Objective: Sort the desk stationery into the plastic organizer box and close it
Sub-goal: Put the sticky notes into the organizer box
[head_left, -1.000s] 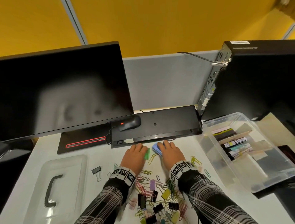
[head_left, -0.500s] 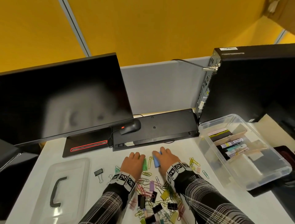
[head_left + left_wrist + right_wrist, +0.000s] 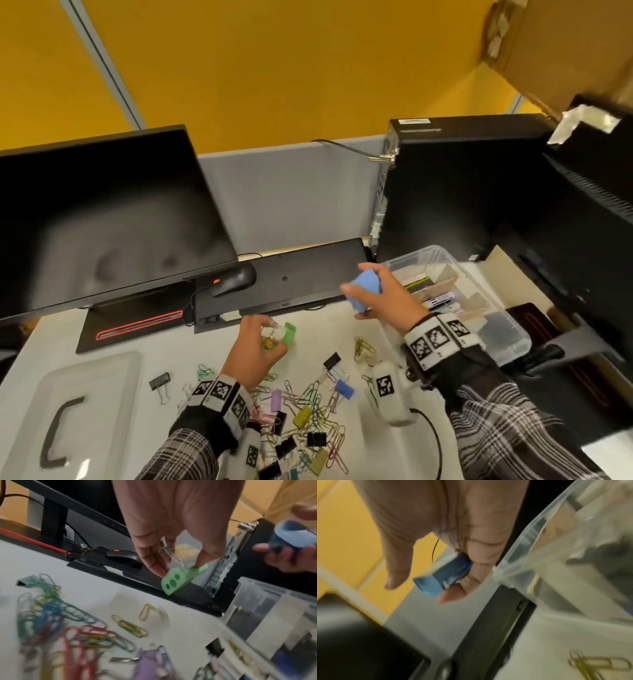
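My left hand (image 3: 255, 346) pinches a green pencil sharpener (image 3: 288, 332) with a clear case, lifted just above the desk; in the left wrist view the sharpener (image 3: 180, 580) shows three holes under my fingertips. Held in my right hand (image 3: 380, 298) is a blue sharpener (image 3: 365, 286), raised beside the near left corner of the clear organizer box (image 3: 513, 337). The right wrist view shows that blue sharpener (image 3: 441, 574) between thumb and fingers next to the box wall (image 3: 530, 536). Markers and card dividers lie inside the box. Several coloured paper clips and binder clips (image 3: 305, 414) are scattered in front of me.
The clear lid with a black handle (image 3: 61, 425) lies at the front left. A monitor (image 3: 102, 219), a mouse (image 3: 236, 279) and a black keyboard (image 3: 291, 281) stand behind the clips. A black computer tower (image 3: 462, 192) rises behind the box.
Both hands have lifted off the desk, each with a sharpener. The right hand has moved up and right toward the box; the left has risen only slightly.
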Available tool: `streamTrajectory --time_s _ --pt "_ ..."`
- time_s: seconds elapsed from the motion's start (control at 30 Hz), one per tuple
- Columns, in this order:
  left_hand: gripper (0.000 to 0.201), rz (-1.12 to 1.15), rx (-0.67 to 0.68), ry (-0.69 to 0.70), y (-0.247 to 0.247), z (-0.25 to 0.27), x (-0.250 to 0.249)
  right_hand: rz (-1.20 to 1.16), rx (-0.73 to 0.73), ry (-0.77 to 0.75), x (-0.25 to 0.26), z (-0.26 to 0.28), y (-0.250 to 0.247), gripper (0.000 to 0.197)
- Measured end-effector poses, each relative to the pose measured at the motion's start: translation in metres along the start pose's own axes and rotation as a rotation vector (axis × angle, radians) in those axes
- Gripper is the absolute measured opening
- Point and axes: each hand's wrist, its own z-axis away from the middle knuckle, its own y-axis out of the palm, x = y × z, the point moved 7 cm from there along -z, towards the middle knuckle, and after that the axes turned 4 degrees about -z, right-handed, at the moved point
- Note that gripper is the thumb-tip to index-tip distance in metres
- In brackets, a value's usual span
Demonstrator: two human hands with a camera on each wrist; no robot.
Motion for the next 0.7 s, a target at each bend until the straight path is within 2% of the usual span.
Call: streamTrajectory --time_s 0.07,0.13,0.17,0.3,0.37,0.47,0.53,0.57,0.7 --pt "0.023 0.109 0.013 -0.059 0.003 -0.001 -0.006 -0.099 -0.046 0.032 0.004 0.000 -0.024 0.042" --pt "0.018 0.150 0.029 -0.096 0.006 -0.003 -0.011 -0.389 -0.101 0.090 0.008 0.005 -0.044 0.018" --pt "0.017 0.188 0.040 -0.116 0.008 -0.004 -0.012 -0.519 -0.117 0.118 0.009 0.007 -0.052 0.011" --pt "0.017 0.465 0.113 -0.205 0.022 -0.002 -0.016 -0.732 -0.193 0.149 0.011 0.016 -0.077 0.024" --pt "0.018 0.528 0.122 -0.232 0.025 -0.001 -0.018 -0.789 -0.194 0.184 0.009 0.019 -0.080 0.018" --pt "0.018 0.561 0.130 -0.244 0.026 0.001 -0.021 -0.701 -0.196 0.254 0.005 0.014 -0.085 0.010" --pt "0.018 0.545 0.140 -0.237 0.025 0.004 -0.022 -0.577 -0.259 0.280 0.004 0.005 -0.090 0.007" --pt "0.022 0.534 0.148 -0.225 0.024 0.006 -0.023 -0.509 -0.284 0.278 0.007 0.001 -0.091 0.002" --pt "0.044 0.446 0.179 -0.178 0.022 0.011 -0.021 -0.296 -0.355 0.215 0.020 -0.018 -0.102 0.010"
